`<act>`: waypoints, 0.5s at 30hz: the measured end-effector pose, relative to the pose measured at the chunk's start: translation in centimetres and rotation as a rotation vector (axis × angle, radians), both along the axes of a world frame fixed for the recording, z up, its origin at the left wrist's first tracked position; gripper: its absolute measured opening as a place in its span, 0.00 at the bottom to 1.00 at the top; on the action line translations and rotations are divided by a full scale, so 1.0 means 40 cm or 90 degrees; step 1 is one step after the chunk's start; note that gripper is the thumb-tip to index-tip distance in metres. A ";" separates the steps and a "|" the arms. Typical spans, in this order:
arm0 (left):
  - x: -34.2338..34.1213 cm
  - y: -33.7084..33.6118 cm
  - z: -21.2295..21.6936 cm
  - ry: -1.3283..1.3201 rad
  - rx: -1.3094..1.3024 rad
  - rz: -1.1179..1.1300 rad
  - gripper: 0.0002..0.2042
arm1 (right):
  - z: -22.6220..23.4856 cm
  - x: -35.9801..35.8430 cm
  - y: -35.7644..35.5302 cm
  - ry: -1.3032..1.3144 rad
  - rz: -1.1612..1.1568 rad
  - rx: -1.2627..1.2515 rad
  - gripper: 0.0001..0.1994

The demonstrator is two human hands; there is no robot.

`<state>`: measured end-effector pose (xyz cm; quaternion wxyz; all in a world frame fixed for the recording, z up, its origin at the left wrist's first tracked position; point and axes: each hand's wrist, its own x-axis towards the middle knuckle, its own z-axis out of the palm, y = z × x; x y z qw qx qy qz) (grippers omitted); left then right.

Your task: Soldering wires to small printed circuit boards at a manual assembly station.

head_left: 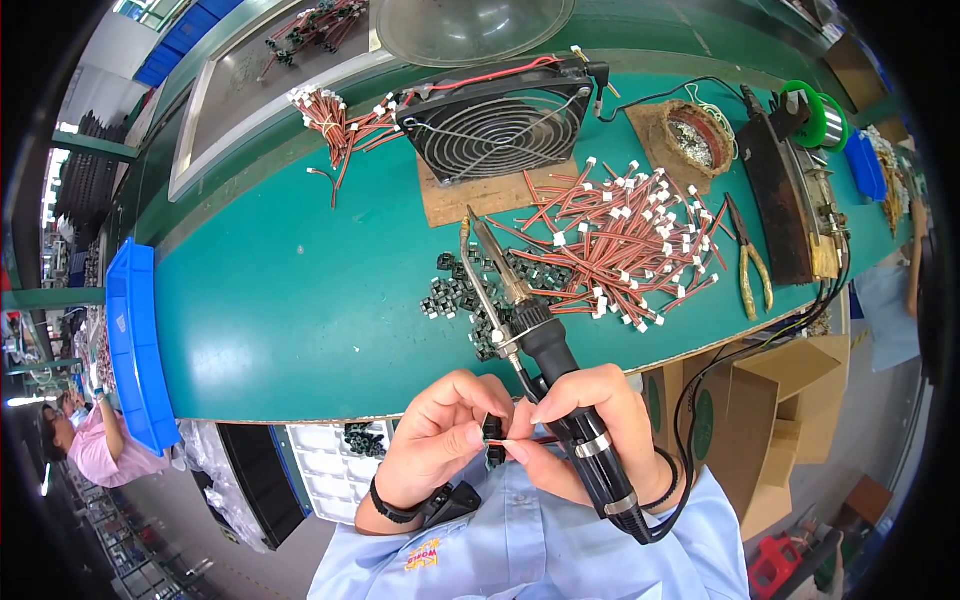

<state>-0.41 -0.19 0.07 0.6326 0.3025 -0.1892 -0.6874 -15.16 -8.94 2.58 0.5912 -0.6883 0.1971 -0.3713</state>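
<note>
My right hand [612, 412] is wrapped round a black soldering iron [545, 338] with a thin metal feed tube [478, 285] alongside its tip. The iron points up and away over the bench. With thumb and fingertip the same hand also pinches a thin wire lead [514, 440]. My left hand [432, 440] is closed on a small black component [494, 428], mostly hidden by the fingers, and meets the right fingertips in front of my chest. Beyond them lie a heap of small black components [455, 292] and a pile of red-brown wire leads with white connectors [635, 235].
A black fan [500, 125] stands on a wooden board at the back. Pliers [750, 265], a solder spool [822, 120] and a round tin [700, 138] are at right. A blue tray [138, 345] edges the bench's left. Cardboard boxes [765, 420] stand below right; cables trail there.
</note>
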 end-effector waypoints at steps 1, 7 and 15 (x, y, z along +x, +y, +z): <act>0.000 0.001 -0.002 0.000 0.000 0.000 0.09 | 0.002 0.000 -0.001 0.000 0.000 0.000 0.20; -0.003 0.002 -0.004 -0.007 -0.002 0.009 0.09 | -0.002 0.001 -0.001 0.002 -0.001 -0.014 0.19; -0.002 0.000 -0.002 -0.016 -0.007 0.009 0.08 | -0.003 0.000 -0.004 0.002 -0.002 -0.019 0.19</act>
